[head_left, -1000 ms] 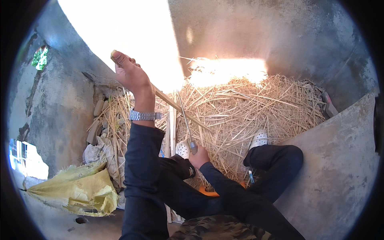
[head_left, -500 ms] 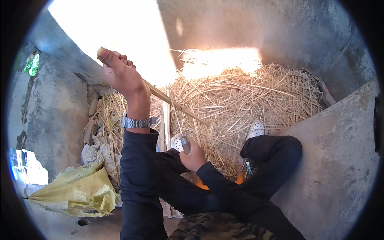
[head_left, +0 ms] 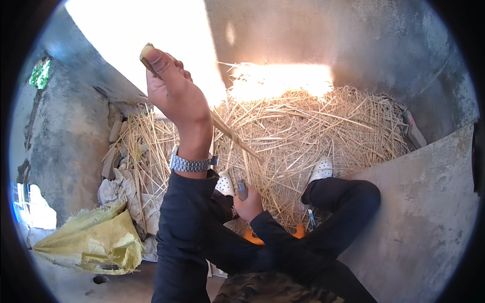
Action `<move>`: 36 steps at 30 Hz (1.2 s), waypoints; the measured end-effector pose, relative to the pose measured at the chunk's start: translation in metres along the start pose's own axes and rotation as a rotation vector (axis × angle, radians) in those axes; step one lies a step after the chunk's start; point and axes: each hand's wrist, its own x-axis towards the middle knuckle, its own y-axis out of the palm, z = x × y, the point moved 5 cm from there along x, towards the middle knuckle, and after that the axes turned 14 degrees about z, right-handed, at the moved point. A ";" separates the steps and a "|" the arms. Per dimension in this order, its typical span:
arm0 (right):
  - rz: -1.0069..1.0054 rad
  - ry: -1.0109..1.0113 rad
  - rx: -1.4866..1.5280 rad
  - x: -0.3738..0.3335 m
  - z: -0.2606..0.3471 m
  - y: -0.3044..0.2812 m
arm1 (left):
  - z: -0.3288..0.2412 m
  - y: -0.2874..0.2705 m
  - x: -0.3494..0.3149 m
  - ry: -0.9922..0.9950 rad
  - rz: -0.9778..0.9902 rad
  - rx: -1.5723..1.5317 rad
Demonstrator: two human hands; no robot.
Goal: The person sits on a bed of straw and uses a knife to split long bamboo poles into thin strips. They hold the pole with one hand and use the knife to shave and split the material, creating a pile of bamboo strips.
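Note:
My left hand [head_left: 177,93], raised at the upper left, is closed round a long wooden strip [head_left: 236,137]. One end of the strip shows beyond my thumb; the rest slants down to the right over the pile, partly behind my hand and wrist. Lower down, between my legs, my right hand [head_left: 248,206] grips a grey-handled tool [head_left: 242,190] with a metal collar, pointing up. The tool's thin blade is hard to make out against the background. Tool and strip look apart.
Pale straw-like shavings [head_left: 313,123] are heaped in front of my white shoes [head_left: 322,169]. Concrete walls [head_left: 384,45] stand around. A torn yellow sack [head_left: 93,240] lies at the left, something orange [head_left: 299,231] between my legs, near a small blue-and-white object [head_left: 312,219].
My left hand has moved right and slightly up with the strip. My right hand has shifted slightly right and down, and the tool now stands more upright, its blade less visible.

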 end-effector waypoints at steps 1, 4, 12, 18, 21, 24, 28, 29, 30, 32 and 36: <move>0.042 0.055 -0.042 0.002 -0.012 -0.005 | 0.001 0.000 0.001 -0.013 -0.006 0.004; 0.170 0.183 -0.130 -0.001 -0.006 -0.020 | 0.004 -0.004 0.006 -0.025 -0.040 0.026; 0.035 0.157 -0.171 0.011 -0.020 -0.016 | 0.006 0.015 0.007 0.002 0.001 0.050; 0.107 0.001 -0.058 -0.010 0.033 -0.018 | 0.014 0.007 0.018 0.016 -0.036 0.082; 0.088 0.167 -0.171 0.007 -0.034 -0.019 | 0.018 0.014 0.016 -0.007 -0.008 0.061; 0.064 0.126 -0.159 0.014 -0.025 -0.025 | 0.022 0.005 0.022 -0.030 -0.030 0.100; 0.040 -0.065 -0.089 -0.003 0.027 -0.020 | 0.018 0.011 0.024 -0.027 -0.003 -0.048; -0.009 -0.144 -0.085 -0.005 0.032 -0.019 | 0.020 0.015 0.019 -0.050 -0.004 -0.061; -0.030 -0.064 -0.041 0.001 0.010 -0.018 | 0.021 0.020 0.018 -0.062 0.002 -0.077; 0.044 0.122 -0.099 0.010 -0.033 -0.027 | 0.022 0.020 0.019 -0.060 0.013 -0.063; 0.077 0.069 -0.165 -0.003 0.008 -0.034 | 0.030 0.011 0.029 -0.063 -0.005 -0.058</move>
